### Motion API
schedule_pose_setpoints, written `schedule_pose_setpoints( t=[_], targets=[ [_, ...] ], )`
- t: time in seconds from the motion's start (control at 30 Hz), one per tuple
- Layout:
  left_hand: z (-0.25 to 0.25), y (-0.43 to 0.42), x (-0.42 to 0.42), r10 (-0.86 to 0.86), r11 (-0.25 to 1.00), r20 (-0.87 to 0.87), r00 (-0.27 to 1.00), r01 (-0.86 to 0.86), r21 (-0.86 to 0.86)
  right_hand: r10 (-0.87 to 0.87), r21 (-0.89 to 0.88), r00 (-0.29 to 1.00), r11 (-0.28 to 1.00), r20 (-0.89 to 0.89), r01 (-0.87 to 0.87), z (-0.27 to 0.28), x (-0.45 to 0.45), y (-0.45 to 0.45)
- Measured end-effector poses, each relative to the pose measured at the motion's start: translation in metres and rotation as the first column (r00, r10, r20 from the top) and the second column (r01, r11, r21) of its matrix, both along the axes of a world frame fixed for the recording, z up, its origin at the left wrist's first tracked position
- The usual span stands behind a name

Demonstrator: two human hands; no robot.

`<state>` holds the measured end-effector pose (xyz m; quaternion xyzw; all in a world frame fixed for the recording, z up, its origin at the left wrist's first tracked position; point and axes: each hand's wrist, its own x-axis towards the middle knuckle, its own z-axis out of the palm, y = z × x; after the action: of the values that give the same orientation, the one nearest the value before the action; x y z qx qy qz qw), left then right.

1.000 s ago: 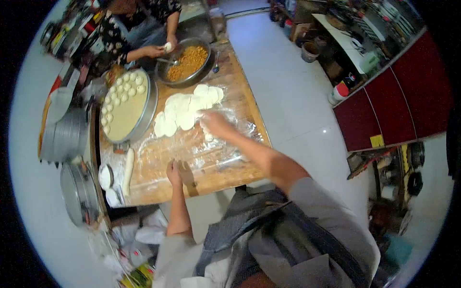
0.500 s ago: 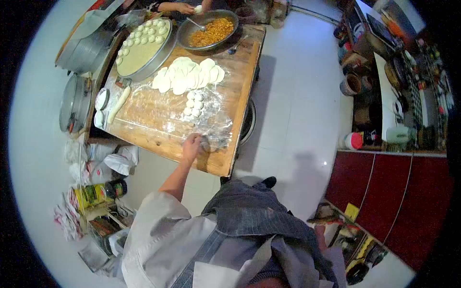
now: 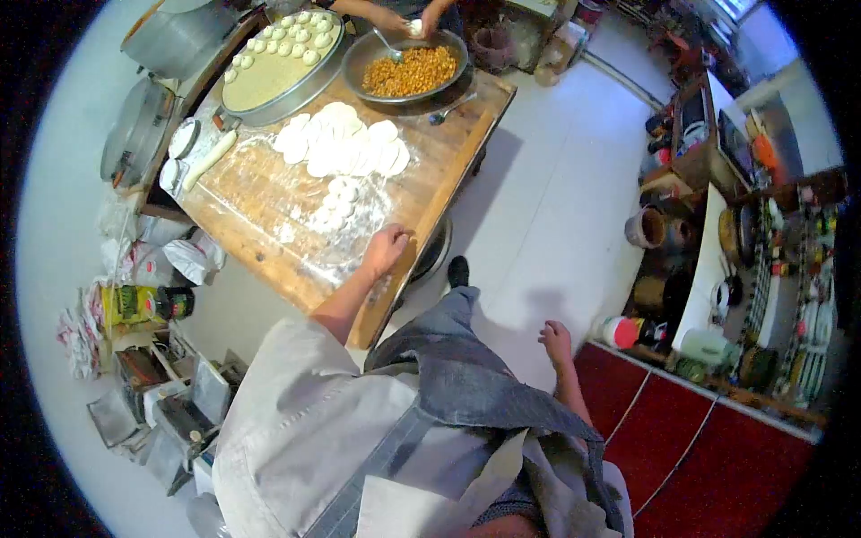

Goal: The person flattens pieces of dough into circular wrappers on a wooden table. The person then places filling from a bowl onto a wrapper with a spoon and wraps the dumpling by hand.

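My left hand is at the right edge of the floured wooden table, fingers curled inward; whether anything is in them is hidden. My right hand hangs over the floor by my side, its fingers partly apart and holding nothing visible. Left of and beyond my left hand lies a cluster of small white dough pieces. Farther back, flat round dough wrappers overlap in a pile. A long dough roll rests near the table's left edge.
Filled buns sit on a round steamer tray at the back. Beside it stands a metal bowl of orange-brown filling with a spoon. Across the table, another person's hands hold a bun. A red-fronted counter is at right.
My left hand has moved right to the table's edge. My right hand has come forward from beside my body into clearer view. The camera view has turned and shifted.
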<state>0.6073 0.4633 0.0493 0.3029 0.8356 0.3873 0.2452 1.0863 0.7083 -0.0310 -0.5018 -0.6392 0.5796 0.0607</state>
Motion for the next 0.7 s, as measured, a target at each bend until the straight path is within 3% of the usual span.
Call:
schedule_pose_setpoints(
  t=[0.13,0.2,0.27,0.33,0.43,0.57,0.67,0.7],
  targets=[
    [-0.007,0.069,-0.053,0.040,0.997,-0.029,0.999,-0.042,-0.071,0.119,-0.028,0.993,0.993,0.028,-0.118,0.035,-0.082,0.071],
    [-0.012,0.106,-0.089,0.065,0.998,-0.300,0.952,-0.067,0.005,0.174,-0.022,0.982,0.985,0.076,-0.173,0.051,-0.106,0.101],
    [-0.013,0.134,-0.114,0.099,0.995,-0.366,0.925,-0.102,0.011,0.215,-0.018,0.959,0.976,0.184,-0.216,0.070,-0.121,0.128],
    [-0.012,0.154,-0.137,0.134,0.990,-0.437,0.889,-0.138,0.022,0.231,-0.003,0.956,0.972,0.181,-0.234,0.074,-0.137,0.151],
    [-0.024,0.173,-0.158,0.067,0.961,-0.569,0.819,-0.206,-0.184,0.284,0.015,0.936,0.956,0.206,-0.293,0.072,-0.159,0.199],
    [-0.024,0.175,-0.157,0.068,0.908,-0.619,0.782,-0.306,-0.286,0.497,0.025,0.842,0.858,0.209,-0.512,0.035,-0.202,0.265],
    [-0.008,0.162,-0.136,0.041,0.868,-0.547,0.836,-0.300,-0.394,0.632,0.018,0.740,0.758,0.230,-0.652,0.040,-0.262,0.309],
    [-0.007,0.146,-0.132,-0.075,0.898,-0.525,0.848,-0.171,-0.405,0.685,0.043,0.683,0.698,0.252,-0.715,0.042,-0.290,0.323]
  ],
)
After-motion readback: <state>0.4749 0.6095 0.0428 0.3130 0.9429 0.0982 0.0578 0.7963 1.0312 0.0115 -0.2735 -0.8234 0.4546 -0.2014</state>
